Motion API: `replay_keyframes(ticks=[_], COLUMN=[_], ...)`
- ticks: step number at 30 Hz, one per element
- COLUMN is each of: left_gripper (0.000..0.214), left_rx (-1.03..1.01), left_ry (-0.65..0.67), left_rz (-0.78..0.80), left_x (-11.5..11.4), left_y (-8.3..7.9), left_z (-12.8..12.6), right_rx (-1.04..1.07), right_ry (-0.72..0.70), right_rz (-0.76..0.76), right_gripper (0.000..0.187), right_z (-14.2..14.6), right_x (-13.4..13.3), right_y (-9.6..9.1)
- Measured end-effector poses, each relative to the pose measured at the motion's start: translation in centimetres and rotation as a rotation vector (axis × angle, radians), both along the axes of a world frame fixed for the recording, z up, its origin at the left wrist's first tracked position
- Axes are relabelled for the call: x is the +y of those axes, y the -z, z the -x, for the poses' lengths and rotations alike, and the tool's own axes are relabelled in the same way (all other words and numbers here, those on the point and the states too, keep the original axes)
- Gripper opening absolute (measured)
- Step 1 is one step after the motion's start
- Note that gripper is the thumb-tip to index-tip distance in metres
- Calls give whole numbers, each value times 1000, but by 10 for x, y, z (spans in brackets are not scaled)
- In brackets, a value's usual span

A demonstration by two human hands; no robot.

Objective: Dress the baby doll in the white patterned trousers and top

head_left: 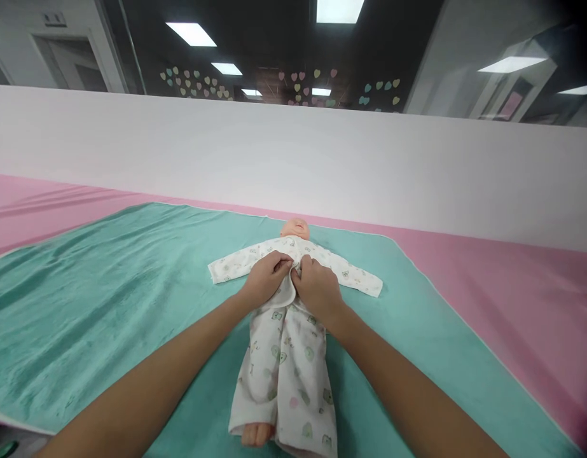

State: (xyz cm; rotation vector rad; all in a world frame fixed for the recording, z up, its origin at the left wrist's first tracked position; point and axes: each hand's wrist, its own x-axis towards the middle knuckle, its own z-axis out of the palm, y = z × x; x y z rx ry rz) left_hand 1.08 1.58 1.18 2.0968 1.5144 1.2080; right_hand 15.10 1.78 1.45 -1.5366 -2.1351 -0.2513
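A baby doll (296, 227) lies on its back, head away from me, on a green blanket. It wears a white printed baby top (245, 259) with both sleeves spread wide, and white printed trousers (293, 369). One doll foot (257, 434) shows below the left trouser leg. My left hand (269, 277) pinches the front edge of the top at the chest. Close beside it, my right hand (318, 285) is closed on the opposite edge. Below my hands the top's rounded hem curls open. Whatever fastener lies between my fingertips is too small to make out.
The green blanket (107, 305) covers a pink sheet (503, 305), which shows at both sides. A white low wall (274, 152) runs along the far edge, with dark glass above it. A small dark green object (7, 449) lies at the lower left corner.
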Motion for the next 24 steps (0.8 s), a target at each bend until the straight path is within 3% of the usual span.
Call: replay_keyframes(ticks=[3,6,13,19,24], left_gripper=[24,20,15,2,18], left_rx=[62,89,127,106,-89], left_ry=[20,33,14,-28,-29], left_rz=[-9,-23,-1,-9,72], left_x=[-2,0,-2,-4,-11], left_y=[-3,-3,-3,-7,-8], left_z=[-2,-2,-3,-7,-8], right_rx=[-36,83,774,1007,1053], right_ry=[44,-20,-396,-513,-552], right_rz=[95,207,655,717,733], right_gripper=[20,14,13,25,25], right_z=[2,-5,-26,-28,-32], right_x=[-1,4,22,26,27], right_y=[-8,-15,-12,-3,1])
